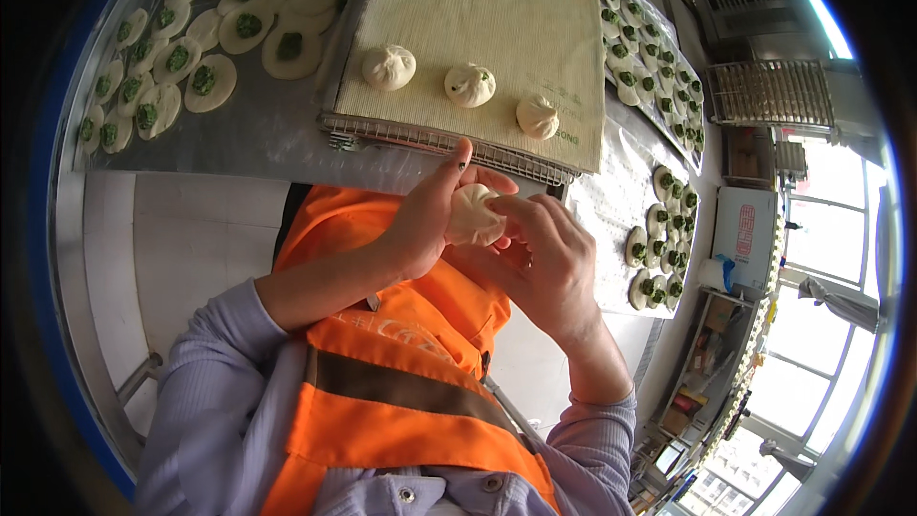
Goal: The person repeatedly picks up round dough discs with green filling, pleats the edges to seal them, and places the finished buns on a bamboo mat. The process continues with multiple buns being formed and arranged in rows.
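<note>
A pleated dough bun [474, 216] rests in the palm of my left hand [426, 218], with the thumb up along its far side. The fingertips of my right hand [551, 251] pinch the bun's gathered edge. Both hands are above my orange apron, just short of the table's front edge. Beyond them, three pleated buns [469, 85] sit in a slanting row on a cream ribbed cloth [480, 7]. The cloth covers a wire rack [444, 145]. A dark green speck clings to my left thumb.
Several flat dough rounds [204, 80] topped with chopped green filling lie on the steel table [265, 122] at left. More filled rounds [660, 218] are on the right-hand surfaces. A fork [345, 141] lies by the rack's front edge. Shelving [706, 358] stands along the windows.
</note>
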A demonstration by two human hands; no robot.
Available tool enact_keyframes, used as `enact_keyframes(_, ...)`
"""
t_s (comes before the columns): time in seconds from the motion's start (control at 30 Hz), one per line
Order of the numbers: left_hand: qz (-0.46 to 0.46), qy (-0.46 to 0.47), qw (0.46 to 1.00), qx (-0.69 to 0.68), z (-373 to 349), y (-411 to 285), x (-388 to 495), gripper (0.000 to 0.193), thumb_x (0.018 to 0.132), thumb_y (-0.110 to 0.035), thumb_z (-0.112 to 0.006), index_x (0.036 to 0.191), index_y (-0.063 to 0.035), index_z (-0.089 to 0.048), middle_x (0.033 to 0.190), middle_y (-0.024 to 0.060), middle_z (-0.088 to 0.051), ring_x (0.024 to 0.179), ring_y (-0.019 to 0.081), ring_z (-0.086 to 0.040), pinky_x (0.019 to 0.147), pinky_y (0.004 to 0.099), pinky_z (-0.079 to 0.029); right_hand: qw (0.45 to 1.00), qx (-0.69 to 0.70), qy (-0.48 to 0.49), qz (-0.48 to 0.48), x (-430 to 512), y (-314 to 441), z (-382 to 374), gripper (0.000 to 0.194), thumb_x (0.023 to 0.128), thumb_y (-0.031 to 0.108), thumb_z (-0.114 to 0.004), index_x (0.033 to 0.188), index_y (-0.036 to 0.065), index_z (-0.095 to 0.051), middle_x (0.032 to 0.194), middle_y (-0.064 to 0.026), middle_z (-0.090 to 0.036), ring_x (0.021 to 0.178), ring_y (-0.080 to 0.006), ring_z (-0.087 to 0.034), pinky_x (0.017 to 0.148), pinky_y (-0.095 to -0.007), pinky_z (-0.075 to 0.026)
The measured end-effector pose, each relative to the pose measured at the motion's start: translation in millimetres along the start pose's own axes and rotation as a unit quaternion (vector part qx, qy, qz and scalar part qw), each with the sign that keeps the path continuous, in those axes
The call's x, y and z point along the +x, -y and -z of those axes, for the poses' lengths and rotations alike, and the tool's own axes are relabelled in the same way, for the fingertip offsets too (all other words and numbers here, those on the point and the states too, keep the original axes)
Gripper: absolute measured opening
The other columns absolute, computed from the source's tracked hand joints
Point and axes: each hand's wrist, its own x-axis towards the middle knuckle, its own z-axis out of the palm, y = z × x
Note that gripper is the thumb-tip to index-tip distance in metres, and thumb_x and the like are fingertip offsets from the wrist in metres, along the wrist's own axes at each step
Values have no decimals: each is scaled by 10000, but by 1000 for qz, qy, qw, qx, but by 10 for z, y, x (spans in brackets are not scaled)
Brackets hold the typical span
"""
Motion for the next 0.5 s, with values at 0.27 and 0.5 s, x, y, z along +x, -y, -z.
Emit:
enact_keyframes(0.27,-8,37,998,-47,36,-8,-12,735,1031,-647,-247,1185,-25,-608,938,87,-683,880,158,-666,798,298,-542,975,-89,-7,202,-60,-86,-36,324,696,98,-840,983,34,-704,850,-58,-639,699,-201,-628,568,-318,-524)
enact_keyframes(0.5,-110,47,992,-27,-76,32,-31,721,1034,-639,-236,1157,-27,-597,895,95,-679,806,190,-689,690,324,-579,996,42,-74,-21,-44,-89,6,482,653,243,-911,1050,55,-712,869,-55,-598,719,-203,-583,613,-316,-491)
